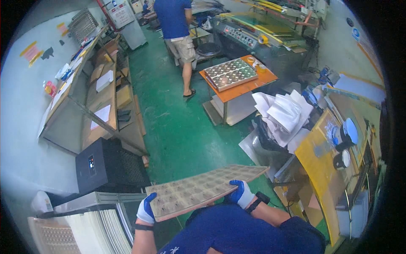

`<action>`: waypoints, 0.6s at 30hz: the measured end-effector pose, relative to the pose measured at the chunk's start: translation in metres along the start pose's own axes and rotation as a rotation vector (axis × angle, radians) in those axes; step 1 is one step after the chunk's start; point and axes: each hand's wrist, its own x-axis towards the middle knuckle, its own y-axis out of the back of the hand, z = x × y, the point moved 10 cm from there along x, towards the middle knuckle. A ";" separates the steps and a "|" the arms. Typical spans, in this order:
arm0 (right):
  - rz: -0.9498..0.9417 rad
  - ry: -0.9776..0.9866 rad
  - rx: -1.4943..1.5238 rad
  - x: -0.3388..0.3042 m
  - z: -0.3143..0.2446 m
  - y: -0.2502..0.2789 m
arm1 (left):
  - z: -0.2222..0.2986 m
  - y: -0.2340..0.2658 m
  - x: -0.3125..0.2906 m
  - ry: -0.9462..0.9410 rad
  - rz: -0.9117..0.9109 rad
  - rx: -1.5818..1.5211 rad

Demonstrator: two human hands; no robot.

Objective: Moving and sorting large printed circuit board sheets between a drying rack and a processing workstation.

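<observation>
Between my hands I carry a wide, flat stack of printed sheets (pixel 198 188), greyish-beige with a grid of round shapes on top. It is held in front of my body and tilts up toward the right. My left hand (pixel 147 208), in a white glove with blue-coated fingers, is closed on its left end. Closed on the near edge toward the right is my right hand (pixel 241 194), gloved the same way. The fingers beneath the stack are hidden.
Ahead, an orange-topped table (pixel 267 77) bears a similar stack (pixel 232 73) and tape rolls. A person (pixel 173 25) stands beyond, near a machine with a control panel (pixel 239 37). Crumpled white sheets (pixel 283 112) fill a bin at right. A black cabinet (pixel 105 165) and shelves (pixel 91 114) line the left.
</observation>
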 end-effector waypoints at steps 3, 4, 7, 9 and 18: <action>0.039 -0.060 -0.040 0.026 -0.039 -0.024 | 0.013 -0.001 0.041 -0.032 0.052 0.018; 0.021 -0.076 -0.040 0.038 -0.052 -0.030 | 0.019 -0.004 0.052 -0.086 0.069 0.009; -0.084 -0.012 -0.137 0.058 -0.079 -0.056 | 0.030 -0.026 0.074 -0.112 0.048 -0.049; -0.055 0.026 -0.094 0.062 -0.107 -0.073 | 0.036 -0.013 0.098 -0.153 0.105 -0.024; -0.083 0.039 -0.069 0.125 -0.143 -0.128 | 0.098 -0.021 0.201 -0.031 0.022 -0.070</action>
